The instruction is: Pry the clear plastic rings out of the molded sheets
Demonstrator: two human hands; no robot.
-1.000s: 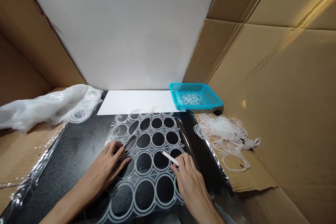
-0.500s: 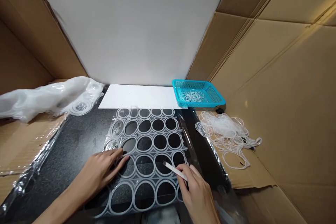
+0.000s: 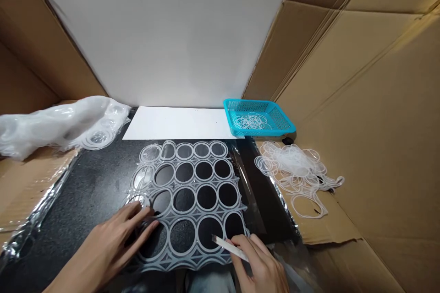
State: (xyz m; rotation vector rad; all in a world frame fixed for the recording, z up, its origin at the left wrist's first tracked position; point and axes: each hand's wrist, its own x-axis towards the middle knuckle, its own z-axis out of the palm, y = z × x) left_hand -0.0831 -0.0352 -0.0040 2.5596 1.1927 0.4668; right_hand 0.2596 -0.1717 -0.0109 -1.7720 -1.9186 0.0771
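Observation:
A translucent sheet of moulded rings (image 3: 190,214) lies on the black speckled table, its rows of round openings showing dark surface beneath. At its left edge, my left hand (image 3: 115,238) grips the sheet with the thumb and fingertips at a ring; part of the grip is hidden. My right hand (image 3: 259,261) is closed around a slim white stick-like tool (image 3: 231,249) with a small dark tip. That tip points left, over an opening in the lower right part of the sheet.
A blue basket (image 3: 287,127) with thin white rings stands at the back right. Below it, loose translucent rings (image 3: 295,162) lie heaped on cardboard. A white board (image 3: 175,122) lies along the back. Rolled ring sheets in plastic (image 3: 68,121) rest at left. Cardboard walls (image 3: 371,114) enclose the sides.
The sheet has shifted toward me, its nearest row now dropping from sight at the front. Both hands have moved down with it, the right still holding the white tool.

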